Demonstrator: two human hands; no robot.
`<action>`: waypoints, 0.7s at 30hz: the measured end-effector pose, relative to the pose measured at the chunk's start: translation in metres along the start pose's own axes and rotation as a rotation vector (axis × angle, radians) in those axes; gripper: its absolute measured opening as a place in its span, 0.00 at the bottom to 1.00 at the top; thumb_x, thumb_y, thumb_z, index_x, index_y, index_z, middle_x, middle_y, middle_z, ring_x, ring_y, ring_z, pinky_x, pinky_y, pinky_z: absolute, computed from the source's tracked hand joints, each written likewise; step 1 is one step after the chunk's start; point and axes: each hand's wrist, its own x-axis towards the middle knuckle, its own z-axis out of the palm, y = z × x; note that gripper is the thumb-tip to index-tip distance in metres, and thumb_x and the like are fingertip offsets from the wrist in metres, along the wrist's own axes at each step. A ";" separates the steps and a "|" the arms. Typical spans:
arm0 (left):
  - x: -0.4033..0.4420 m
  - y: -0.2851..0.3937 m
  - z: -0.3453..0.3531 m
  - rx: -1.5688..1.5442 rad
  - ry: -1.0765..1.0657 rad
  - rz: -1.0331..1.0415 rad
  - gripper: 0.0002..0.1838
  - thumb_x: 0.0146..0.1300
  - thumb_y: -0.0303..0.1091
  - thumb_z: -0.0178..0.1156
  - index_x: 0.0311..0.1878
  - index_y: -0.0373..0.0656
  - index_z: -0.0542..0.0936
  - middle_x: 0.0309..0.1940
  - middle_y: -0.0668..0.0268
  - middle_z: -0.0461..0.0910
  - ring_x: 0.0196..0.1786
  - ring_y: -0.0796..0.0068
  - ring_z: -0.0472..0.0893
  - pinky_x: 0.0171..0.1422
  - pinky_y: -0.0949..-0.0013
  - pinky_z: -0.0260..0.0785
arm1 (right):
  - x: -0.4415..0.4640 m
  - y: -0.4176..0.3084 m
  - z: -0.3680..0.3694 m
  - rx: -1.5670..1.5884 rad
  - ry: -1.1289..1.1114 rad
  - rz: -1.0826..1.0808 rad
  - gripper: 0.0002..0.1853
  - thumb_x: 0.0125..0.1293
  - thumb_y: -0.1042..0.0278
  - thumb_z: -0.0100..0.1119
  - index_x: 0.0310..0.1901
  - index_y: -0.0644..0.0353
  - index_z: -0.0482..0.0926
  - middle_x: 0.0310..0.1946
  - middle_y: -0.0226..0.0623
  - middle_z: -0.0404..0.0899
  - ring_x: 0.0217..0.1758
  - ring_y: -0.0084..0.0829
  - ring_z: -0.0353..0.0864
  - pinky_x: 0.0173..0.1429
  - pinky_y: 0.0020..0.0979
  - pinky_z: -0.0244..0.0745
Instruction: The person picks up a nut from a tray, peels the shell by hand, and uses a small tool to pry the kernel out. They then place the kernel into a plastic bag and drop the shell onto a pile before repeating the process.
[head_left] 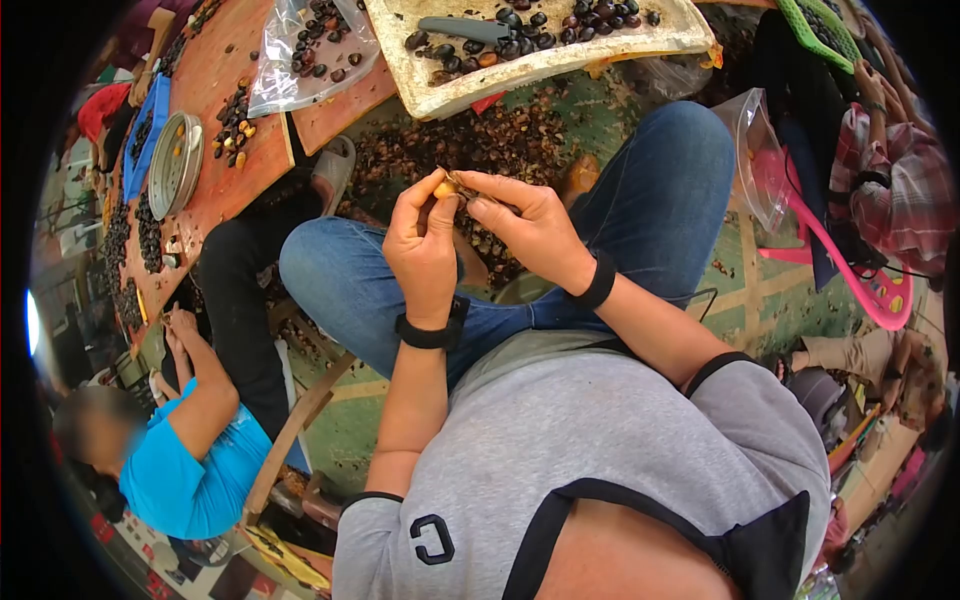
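- In the head view, I see the left hand [425, 235] with its fingers curled in, thumb and fingertips pinched on a small, rounded yellow kernel [445, 188].
- I see the right hand [530, 225] meeting it from the other side, forefinger stretched to the kernel and thumb just below, only a narrow gap between them; whether it grips anything itself, I cannot tell.
- The kernel sits at the meeting fingertips, above the shell-strewn green floor [743, 320] and in front of the person's lap in blue jeans [655, 185].
- Beyond the hands I have a stained, cream-coloured shallow tray [575, 70] bearing glossy dark-brown nuts [512, 47] and a flat grey tool [463, 28].
- Left of that, a clear plastic bag [272, 92] with more nuts lies on a reddish-brown wooden table [262, 165], near a round metal tin [178, 178].
- At lower left I see a person in a bright-blue shirt [185, 480], seated.
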 end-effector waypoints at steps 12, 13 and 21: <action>0.003 -0.002 0.002 -0.360 0.022 -0.101 0.16 0.69 0.23 0.55 0.59 0.35 0.72 0.55 0.60 0.77 0.54 0.74 0.78 0.57 0.72 0.74 | 0.012 -0.022 -0.011 -0.290 -0.133 -0.034 0.24 0.65 0.68 0.60 0.62 0.65 0.72 0.31 0.37 0.81 0.31 0.23 0.78 0.37 0.27 0.74; 0.003 -0.003 -0.001 -0.359 0.019 -0.113 0.15 0.69 0.23 0.55 0.58 0.35 0.72 0.53 0.61 0.78 0.53 0.76 0.78 0.56 0.73 0.74 | 0.011 -0.026 -0.010 -0.406 -0.170 -0.030 0.25 0.64 0.68 0.61 0.62 0.64 0.72 0.31 0.40 0.81 0.30 0.25 0.79 0.37 0.28 0.74; 0.000 -0.003 -0.005 -0.333 0.035 -0.159 0.12 0.68 0.24 0.58 0.54 0.35 0.76 0.46 0.64 0.79 0.47 0.79 0.79 0.53 0.76 0.73 | 0.010 -0.019 -0.008 -0.500 -0.118 -0.183 0.22 0.63 0.72 0.61 0.59 0.63 0.75 0.38 0.38 0.82 0.32 0.23 0.77 0.38 0.28 0.75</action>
